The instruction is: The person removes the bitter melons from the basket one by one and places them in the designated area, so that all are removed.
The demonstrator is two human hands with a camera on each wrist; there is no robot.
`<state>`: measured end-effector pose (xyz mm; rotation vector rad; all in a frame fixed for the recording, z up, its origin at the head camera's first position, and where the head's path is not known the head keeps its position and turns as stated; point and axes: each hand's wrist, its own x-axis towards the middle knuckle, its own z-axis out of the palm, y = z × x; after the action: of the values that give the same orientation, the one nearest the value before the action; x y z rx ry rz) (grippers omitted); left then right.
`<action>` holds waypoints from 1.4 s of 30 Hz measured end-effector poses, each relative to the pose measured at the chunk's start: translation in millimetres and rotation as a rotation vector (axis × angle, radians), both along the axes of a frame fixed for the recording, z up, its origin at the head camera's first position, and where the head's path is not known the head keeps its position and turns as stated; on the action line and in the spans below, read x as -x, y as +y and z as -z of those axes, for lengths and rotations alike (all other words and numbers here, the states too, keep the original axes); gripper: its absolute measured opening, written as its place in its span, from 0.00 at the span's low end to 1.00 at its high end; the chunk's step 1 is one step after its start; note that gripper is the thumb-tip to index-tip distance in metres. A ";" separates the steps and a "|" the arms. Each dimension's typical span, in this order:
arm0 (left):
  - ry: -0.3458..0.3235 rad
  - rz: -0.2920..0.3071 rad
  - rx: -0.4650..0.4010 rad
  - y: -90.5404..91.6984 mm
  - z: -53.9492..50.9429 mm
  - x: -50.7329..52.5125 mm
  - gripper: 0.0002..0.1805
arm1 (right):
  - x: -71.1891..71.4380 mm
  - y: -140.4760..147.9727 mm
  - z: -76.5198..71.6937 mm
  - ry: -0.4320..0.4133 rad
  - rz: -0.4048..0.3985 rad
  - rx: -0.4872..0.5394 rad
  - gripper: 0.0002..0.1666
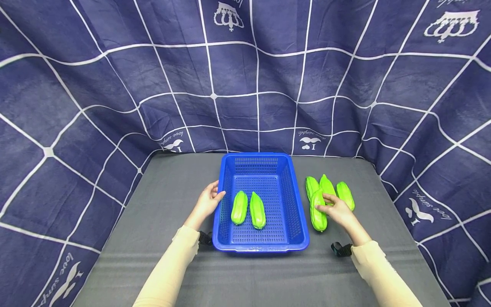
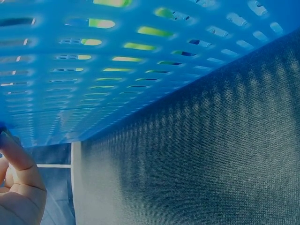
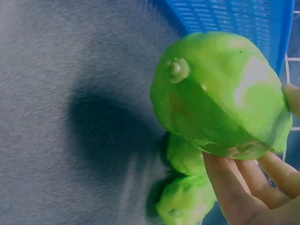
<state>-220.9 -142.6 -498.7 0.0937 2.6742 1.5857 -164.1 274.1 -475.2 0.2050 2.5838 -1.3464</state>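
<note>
A blue plastic basket (image 1: 261, 247) stands on the table, with two long ridged green fruits inside, a left one (image 1: 239, 208) and a right one (image 1: 258, 211), papaya-like in shape. At its left rim my left hand (image 1: 207, 199) pinches the edge with thumb and fingers; the left wrist view shows only part of that hand (image 2: 21, 187). My right hand (image 1: 339, 209) holds another green fruit (image 1: 318, 213) between thumb and fingers, to the right of the basket. In the right wrist view this fruit (image 3: 220, 98) is raised, its shadow falling on the cloth.
Beyond my right hand lie three more green fruits: one at left (image 1: 311, 186), one in the middle (image 1: 326, 183), one at right (image 1: 346, 195). Grey cloth (image 1: 153, 238) covers the table. A blue curtain with white lines (image 1: 268, 76) hangs at the back and sides.
</note>
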 end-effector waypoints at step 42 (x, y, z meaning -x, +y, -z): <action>-0.038 -0.010 0.011 1.1 -1.4 -0.5 0.30 | -10.8 8.0 42.6 -0.138 -0.007 -0.021 0.43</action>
<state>-220.3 -141.5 -497.3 0.0491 2.6586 1.5589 -153.3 282.1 -517.8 0.2819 2.4828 -1.2570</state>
